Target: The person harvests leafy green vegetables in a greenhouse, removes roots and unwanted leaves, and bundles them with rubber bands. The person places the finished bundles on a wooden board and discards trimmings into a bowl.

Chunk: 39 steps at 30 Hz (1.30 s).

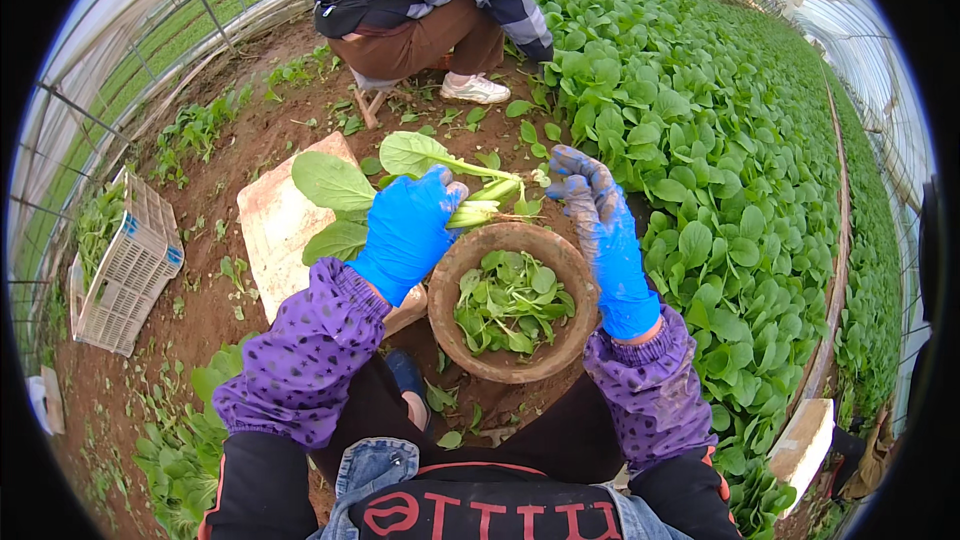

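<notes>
My left hand (413, 229), in a blue glove, is closed around several leafy green plants (335, 181); their leaves spread to the left and their pale stems and roots point right. Just right of the root ends, my right hand (602, 229) is raised in a soil-stained blue glove, its fingers slightly bent and apart from the thumb, with nothing plainly held. Below and between both hands stands a round, dirt-coated bowl (444, 330) with loose green leaves (514, 300) inside.
A light block-like slab (281, 229) lies left of the bowl. Further left is a tilted plastic crate (135, 277) of greens. Dense leafy crop (697, 165) fills the right side. Ahead, a person (435, 15) in a checked top crouches on a low stool. Pulled plants (180, 465) lie at lower left.
</notes>
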Tool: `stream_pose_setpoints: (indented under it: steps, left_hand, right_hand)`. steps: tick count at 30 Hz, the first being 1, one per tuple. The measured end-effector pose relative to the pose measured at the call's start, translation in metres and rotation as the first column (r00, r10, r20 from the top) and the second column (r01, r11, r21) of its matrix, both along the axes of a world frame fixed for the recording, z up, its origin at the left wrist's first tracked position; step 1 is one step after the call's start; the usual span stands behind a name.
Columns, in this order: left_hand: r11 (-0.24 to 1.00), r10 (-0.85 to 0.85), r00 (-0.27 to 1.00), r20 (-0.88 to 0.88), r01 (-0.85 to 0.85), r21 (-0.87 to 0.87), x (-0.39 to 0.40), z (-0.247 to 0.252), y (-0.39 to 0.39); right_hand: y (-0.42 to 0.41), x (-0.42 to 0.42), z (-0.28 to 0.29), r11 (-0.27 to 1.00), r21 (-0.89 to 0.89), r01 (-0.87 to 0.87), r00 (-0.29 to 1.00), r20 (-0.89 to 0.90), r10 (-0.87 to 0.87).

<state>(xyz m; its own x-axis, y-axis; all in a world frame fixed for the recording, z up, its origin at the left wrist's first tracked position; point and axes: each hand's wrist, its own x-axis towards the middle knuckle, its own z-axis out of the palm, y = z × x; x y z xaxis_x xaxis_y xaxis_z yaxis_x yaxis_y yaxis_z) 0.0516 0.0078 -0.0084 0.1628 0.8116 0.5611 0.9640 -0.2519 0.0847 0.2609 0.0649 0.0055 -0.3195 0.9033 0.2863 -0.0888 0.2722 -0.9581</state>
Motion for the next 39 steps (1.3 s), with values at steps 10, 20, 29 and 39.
stream_pose_setpoints:
  steps: [10,20,29,39]
  left_hand:
    - [0.992,-0.004,0.992,0.129,0.020,-0.125,-0.024,-0.014,-0.007]
    - [0.782,0.146,0.519,0.842,0.461,-0.420,-0.006,0.001,-0.001]
    - [0.769,0.203,0.118,0.972,0.595,-0.232,0.012,0.000,0.010]
    - [0.806,0.242,-0.283,0.928,0.590,-0.030,0.023,0.002,0.007]
  right_hand:
    - [0.000,-0.029,-0.010,0.969,0.241,-0.052,0.916,0.397,-0.050]
    - [0.013,-0.009,-0.010,0.955,0.171,-0.244,0.950,0.240,0.199]
    - [0.007,-0.013,-0.030,0.936,-0.294,-0.192,0.931,-0.355,0.080]
    - [-0.025,-0.042,0.007,0.971,-0.185,-0.149,0.977,-0.179,0.116]
